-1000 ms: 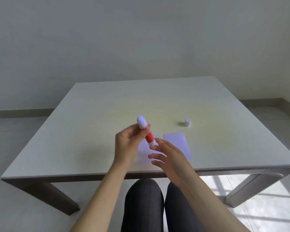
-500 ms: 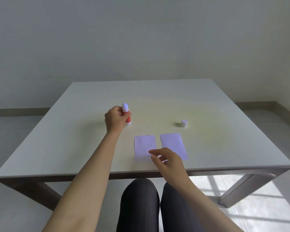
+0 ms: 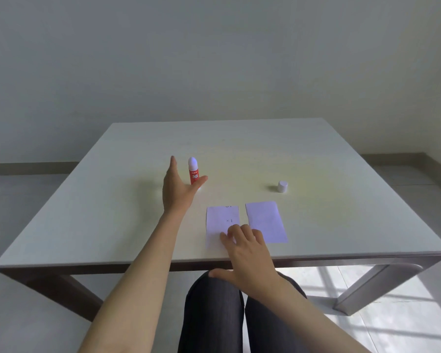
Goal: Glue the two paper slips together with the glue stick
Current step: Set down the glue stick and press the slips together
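Observation:
The red glue stick stands upright on the table, its white tip up and uncapped. My left hand is open beside it, fingers spread, thumb near its base, not gripping it. Two white paper slips lie side by side near the front edge: the left slip has small marks on it, the right slip is blank. My right hand rests with its fingertips on the lower part of the left slip, holding nothing.
The small white cap stands alone to the right, behind the slips. The white table ends just in front of my knees. A wall lies behind the far edge.
My left hand carried the glue stick away to the left, stood it on the table and let go. My right hand came down onto the left slip.

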The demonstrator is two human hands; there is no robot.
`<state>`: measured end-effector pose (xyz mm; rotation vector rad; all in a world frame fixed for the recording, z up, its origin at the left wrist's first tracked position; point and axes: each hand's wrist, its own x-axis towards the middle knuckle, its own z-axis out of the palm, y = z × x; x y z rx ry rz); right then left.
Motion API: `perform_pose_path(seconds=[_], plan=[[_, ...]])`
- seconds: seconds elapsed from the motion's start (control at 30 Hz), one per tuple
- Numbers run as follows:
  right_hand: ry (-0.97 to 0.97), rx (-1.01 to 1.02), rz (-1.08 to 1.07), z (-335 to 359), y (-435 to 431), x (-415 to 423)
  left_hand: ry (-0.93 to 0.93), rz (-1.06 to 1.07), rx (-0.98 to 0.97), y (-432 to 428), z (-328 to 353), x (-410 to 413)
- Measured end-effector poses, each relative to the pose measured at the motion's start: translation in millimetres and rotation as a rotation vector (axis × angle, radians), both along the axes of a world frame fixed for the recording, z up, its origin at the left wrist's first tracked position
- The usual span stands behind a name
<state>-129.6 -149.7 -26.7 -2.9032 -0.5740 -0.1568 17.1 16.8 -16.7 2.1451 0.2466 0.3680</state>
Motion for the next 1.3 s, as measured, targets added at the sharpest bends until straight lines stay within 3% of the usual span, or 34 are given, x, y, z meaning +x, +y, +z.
perform_pose_path(seconds=[0.13,0.27,0.4,0.53,0.67,0.77,0.87,1.03,1.3], plan=[[-0.260,-0.037,0.034,-0.2,5.4,-4.4,-0.230,0.125,-0.136,-3.4,-0.6,-31.5],[-0.289,0.090,0.073,0.7,6.9,-5.4,-0.259,0.141,-0.262,-8.9,-8.5,-71.2],[-0.137,0.589,-0.174,19.8,-12.1,7.9,-0.223,0.079,-0.354,-15.9,-6.4,-90.4],[-0.152,0.949,-0.376,40.9,-40.0,30.7,-0.046,-0.077,-0.361,-37.7,0.9,-94.3],[0.154,1.561,-0.470,40.0,-52.9,36.0,0.172,-0.278,-0.478,-65.8,5.6,-99.8],[0.265,1.759,-0.471,34.1,-55.3,28.9,0.241,-0.273,-0.684,-78.7,9.8,-100.6],[0.323,1.777,-0.443,30.3,-59.8,24.0,0.247,-0.236,-0.760,-83.1,17.4,-97.0],[0.356,1.675,-0.479,37.5,-84.7,31.0,0.275,-0.296,-0.609,-82.7,26.4,-90.1],[0.173,0.976,-0.592,21.9,-105.0,30.2,0.238,-0.337,-0.170,-90.1,17.6,-86.5]])
